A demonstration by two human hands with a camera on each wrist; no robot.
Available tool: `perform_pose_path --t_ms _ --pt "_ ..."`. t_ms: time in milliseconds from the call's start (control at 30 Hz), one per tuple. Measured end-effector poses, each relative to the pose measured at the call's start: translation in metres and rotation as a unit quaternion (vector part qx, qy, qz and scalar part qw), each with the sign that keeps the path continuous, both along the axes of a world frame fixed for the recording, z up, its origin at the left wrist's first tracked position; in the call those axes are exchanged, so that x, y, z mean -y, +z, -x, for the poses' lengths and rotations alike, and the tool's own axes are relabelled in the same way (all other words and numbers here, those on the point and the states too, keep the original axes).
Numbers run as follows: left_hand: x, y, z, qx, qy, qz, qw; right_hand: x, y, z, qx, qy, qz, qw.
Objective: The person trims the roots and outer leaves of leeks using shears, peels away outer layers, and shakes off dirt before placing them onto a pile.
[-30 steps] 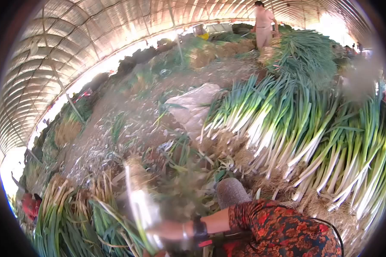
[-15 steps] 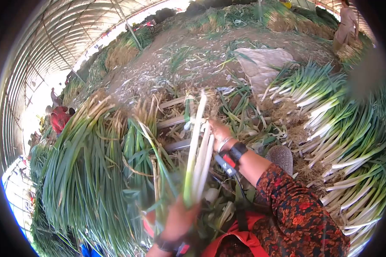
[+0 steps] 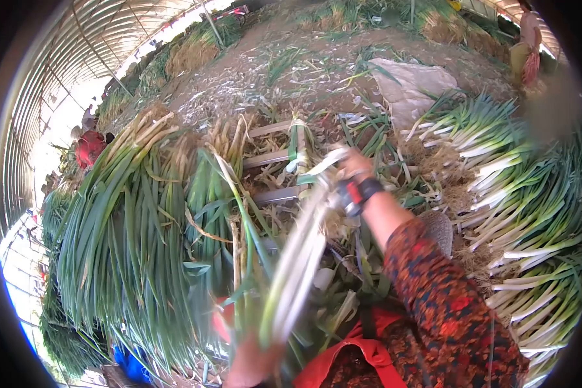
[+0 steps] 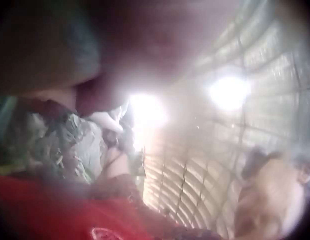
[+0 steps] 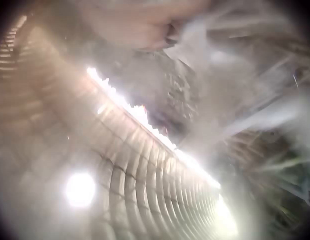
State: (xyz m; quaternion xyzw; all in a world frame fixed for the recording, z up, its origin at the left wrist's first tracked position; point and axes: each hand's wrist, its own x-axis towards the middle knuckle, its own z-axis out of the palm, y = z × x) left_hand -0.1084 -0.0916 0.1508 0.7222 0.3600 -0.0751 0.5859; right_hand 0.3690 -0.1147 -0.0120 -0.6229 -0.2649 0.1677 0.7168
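Note:
In the head view my left hand [image 3: 255, 363], blurred at the bottom, grips a few long green onions [image 3: 297, 275] by their green part, white shanks slanting up and right. Above them my right hand [image 3: 354, 165] pinches a pale strip of outer leaf [image 3: 324, 165] close to the root end. The right wrist view shows that hand's fingers [image 5: 145, 27] at the top, with the blurred strip beside them. A tied bundle of green onions [image 3: 299, 145] lies just beyond, on pale slats [image 3: 268, 159]. The left wrist view is mostly blur, with a red apron [image 4: 70, 210] low.
Untrimmed green onions [image 3: 136, 233] are heaped at the left, roots up. At the right lie rows of white-stemmed onions [image 3: 530, 213]. A pale sheet [image 3: 414, 90] and leaf scraps [image 3: 239, 90] cover the ground ahead. Another person [image 3: 529, 45] stands far right.
The head view swung left and down onto the onions. The left hand came into view gripping them; the right hand left the shanks and moved slightly up and right with a leaf strip.

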Motion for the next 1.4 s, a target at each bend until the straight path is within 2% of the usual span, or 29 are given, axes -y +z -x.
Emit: perform_pose_path --t_ms 33,100,200,267,300,333,367,400,433,467,500,533,567,633,700,733,867,900,967,1000,1033,1067,1133,1167,1233,1267,1300,1367,1400 --pt "0.0 -0.006 0.019 -0.017 0.013 0.044 0.999 0.034 0.039 -0.011 0.271 -0.078 0.34 0.897" --pt "0.004 0.01 0.04 -0.011 -0.003 0.009 1.0 0.067 0.002 -0.09 0.257 -0.197 0.5 0.803" --pt "-0.013 -0.02 0.063 -0.012 0.131 0.1 0.986 0.112 0.008 -0.14 0.135 -0.3 0.501 0.8" --pt "-0.032 -0.043 0.067 0.022 0.096 0.083 0.992 0.113 0.004 -0.133 0.348 -0.185 0.547 0.739" --pt "-0.037 -0.05 0.063 0.04 0.089 0.072 0.993 0.106 0.007 -0.11 0.467 -0.037 0.476 0.745" --pt "-0.042 -0.061 0.057 0.065 0.049 0.014 0.997 0.09 0.019 -0.065 0.222 0.044 0.448 0.865" --pt "-0.043 -0.053 0.045 0.07 0.049 0.058 0.995 0.073 0.035 -0.016 -0.035 0.049 0.408 0.911" --pt "-0.046 -0.057 0.04 0.085 0.052 0.067 0.993 0.062 0.009 -0.01 0.238 0.151 0.521 0.805" --pt "-0.048 -0.062 0.038 0.098 0.056 0.077 0.991 0.062 0.065 0.039 0.256 0.303 0.511 0.762" --pt "-0.045 -0.063 0.034 0.113 0.102 0.12 0.981 0.056 0.082 0.06 0.378 0.333 0.635 0.586" --pt "-0.053 -0.065 0.029 0.11 0.023 0.108 0.988 0.053 0.099 0.075 0.442 0.279 0.615 0.589" --pt "-0.056 -0.073 0.027 0.114 0.014 0.102 0.988 0.051 0.116 0.09 0.501 0.22 0.595 0.588" --pt "-0.055 -0.078 0.022 0.119 0.004 0.098 0.988 0.047 0.133 0.105 0.553 0.141 0.522 0.634" --pt "-0.042 -0.058 -0.003 0.077 0.01 0.151 0.986 0.043 0.163 0.141 0.601 0.187 0.253 0.735" --pt "-0.03 -0.051 -0.02 0.074 0.0 0.168 0.983 0.047 0.166 0.183 0.677 0.249 0.061 0.69" --pt "-0.025 -0.041 -0.031 0.069 -0.035 0.142 0.987 0.048 0.145 0.201 0.697 0.256 0.036 0.669" --pt "-0.016 -0.049 -0.047 0.053 -0.136 0.148 0.978 0.057 0.103 0.208 0.704 0.334 0.091 0.621" --pt "-0.018 -0.053 -0.047 0.11 -0.163 0.092 0.976 0.062 0.101 0.199 0.703 0.325 0.104 0.624" --pt "-0.037 -0.056 -0.037 0.078 -0.185 -0.084 0.976 0.067 0.094 0.165 0.702 0.286 0.121 0.641" --pt "-0.059 -0.068 -0.025 0.101 -0.142 -0.153 0.973 0.071 0.094 0.133 0.701 0.256 0.125 0.653" --pt "-0.083 -0.077 -0.019 0.127 -0.097 -0.218 0.963 0.08 0.102 0.101 0.652 0.23 0.17 0.702" --pt "-0.095 -0.065 -0.017 0.124 -0.053 -0.268 0.954 0.096 0.129 0.077 0.619 0.19 0.29 0.704" --pt "-0.127 -0.062 -0.007 0.152 0.048 -0.361 0.919 0.141 0.135 0.01 0.608 0.029 0.32 0.726" --pt "-0.145 -0.075 0.005 0.182 0.106 -0.402 0.891 0.168 0.144 -0.016 0.549 -0.034 0.426 0.718" --pt "-0.161 -0.084 0.012 0.202 0.212 -0.306 0.906 0.241 0.149 -0.055 0.494 -0.203 0.446 0.719" --pt "-0.178 -0.104 0.02 0.19 0.186 -0.338 0.903 0.282 0.138 -0.078 0.497 -0.284 0.434 0.696" --pt "-0.175 -0.107 0.016 0.165 0.171 -0.335 0.912 0.32 0.143 -0.089 0.362 -0.301 0.491 0.733" --pt "-0.162 -0.108 0.003 0.116 0.138 -0.329 0.927 0.42 0.098 -0.133 0.381 -0.347 0.597 0.615" --pt "-0.171 -0.131 0.007 0.091 0.119 -0.39 0.908 0.452 0.096 -0.13 0.272 -0.395 0.601 0.639"
